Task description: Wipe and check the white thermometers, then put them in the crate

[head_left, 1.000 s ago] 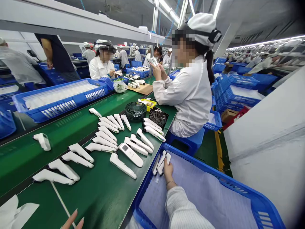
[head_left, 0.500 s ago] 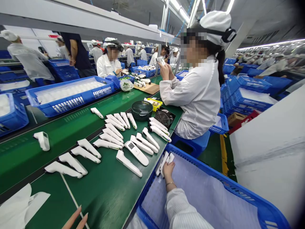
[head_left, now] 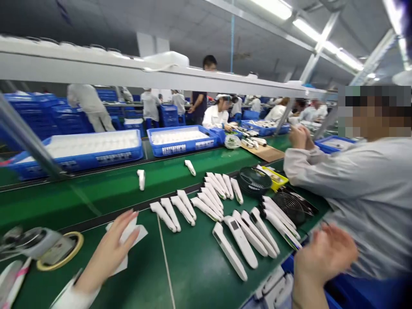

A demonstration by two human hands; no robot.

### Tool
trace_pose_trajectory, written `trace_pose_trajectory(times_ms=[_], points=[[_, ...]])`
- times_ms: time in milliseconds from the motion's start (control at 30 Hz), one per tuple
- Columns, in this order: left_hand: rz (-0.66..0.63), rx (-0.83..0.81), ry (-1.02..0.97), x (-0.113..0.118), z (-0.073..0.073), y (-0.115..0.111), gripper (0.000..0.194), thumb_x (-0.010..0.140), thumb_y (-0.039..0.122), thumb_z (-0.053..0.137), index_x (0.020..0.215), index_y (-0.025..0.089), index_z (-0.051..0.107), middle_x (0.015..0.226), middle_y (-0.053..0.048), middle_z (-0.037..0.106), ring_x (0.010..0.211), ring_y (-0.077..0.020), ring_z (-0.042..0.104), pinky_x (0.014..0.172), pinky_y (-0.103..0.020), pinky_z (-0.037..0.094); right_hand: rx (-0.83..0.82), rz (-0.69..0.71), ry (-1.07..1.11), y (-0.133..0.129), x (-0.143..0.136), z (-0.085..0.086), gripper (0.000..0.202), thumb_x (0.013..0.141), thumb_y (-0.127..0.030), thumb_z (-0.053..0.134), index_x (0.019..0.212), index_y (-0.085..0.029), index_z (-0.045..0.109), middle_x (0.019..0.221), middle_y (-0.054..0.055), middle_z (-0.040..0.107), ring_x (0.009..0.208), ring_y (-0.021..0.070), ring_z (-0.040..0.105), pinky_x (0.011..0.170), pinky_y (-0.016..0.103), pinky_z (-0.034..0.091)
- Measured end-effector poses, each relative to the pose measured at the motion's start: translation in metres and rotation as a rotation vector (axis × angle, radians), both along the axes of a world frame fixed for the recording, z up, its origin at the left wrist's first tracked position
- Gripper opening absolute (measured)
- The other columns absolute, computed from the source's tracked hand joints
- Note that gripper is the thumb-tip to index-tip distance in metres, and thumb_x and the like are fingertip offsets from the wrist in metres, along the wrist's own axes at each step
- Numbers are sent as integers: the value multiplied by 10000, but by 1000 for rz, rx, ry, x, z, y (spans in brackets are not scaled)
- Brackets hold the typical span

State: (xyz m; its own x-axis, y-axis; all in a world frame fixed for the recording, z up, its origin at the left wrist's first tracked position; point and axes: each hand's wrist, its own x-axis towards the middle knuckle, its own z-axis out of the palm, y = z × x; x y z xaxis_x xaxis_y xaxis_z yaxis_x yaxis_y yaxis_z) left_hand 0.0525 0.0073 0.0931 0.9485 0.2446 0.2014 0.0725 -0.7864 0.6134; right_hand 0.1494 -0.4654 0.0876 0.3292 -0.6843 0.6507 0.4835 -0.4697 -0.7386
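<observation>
White, angled thermometers (head_left: pixel 241 243) reach near the right edge of the table (head_left: pixel 189 266), bare beside the open left hand (head_left: pixel 111 246); the blurred right hand (head_left: pixel 328 253) looks open.

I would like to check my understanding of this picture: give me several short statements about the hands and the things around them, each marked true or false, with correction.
1. The left hand is open, over a white sheet. True.
2. The right hand grips a white device. False: it is open, and nothing shows in it.
3. Two white devices lie on the far green strip. True.
4. The yellow tray is at the left edge of the picture. False: it is beside the dark fan.
5. A co-worker in white is at the right. True.
</observation>
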Motion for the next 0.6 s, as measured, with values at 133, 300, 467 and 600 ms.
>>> trace_pose_trajectory(times_ms=[133, 300, 467, 600], points=[[285, -171, 86, 115, 16, 26, 524, 798, 297, 515, 1259, 61, 438, 1352, -188, 395, 1306, -290, 308, 1065, -394, 287, -289, 598, 331, 135, 98, 65, 425, 877, -360, 416, 1269, -205, 358, 1164, 93, 573, 1072, 189, 559, 906, 379, 447], [514, -349, 109, 186, 6, 59, 465, 825, 338, 561, 1238, 153, 448, 1331, -130, 406, 1196, -294, 412, 980, -530, 342, -502, 777, 728, 282, 193, 53, 253, 818, -268, 599, 1027, -126, 586, 1071, 103, 618, 1007, 215, 580, 898, 404, 453], [459, -725, 136, 183, 6, 68, 336, 851, 339, 542, 1134, 158, 529, 1137, -80, 554, 990, -210, 563, 826, -415, 493, -532, 809, 1046, 327, 224, 18, 295, 870, -307, 550, 1117, -146, 545, 1129, 76, 570, 976, 197, 579, 829, 412, 494], [298, -1059, 82, 132, 17, 38, 291, 901, 289, 461, 1131, 117, 507, 1114, -112, 596, 933, -163, 607, 782, -319, 510, -452, 987, 1135, 345, 215, 21, 287, 877, -322, 538, 1103, -146, 547, 1076, 67, 584, 904, 173, 595, 763, 361, 517]])
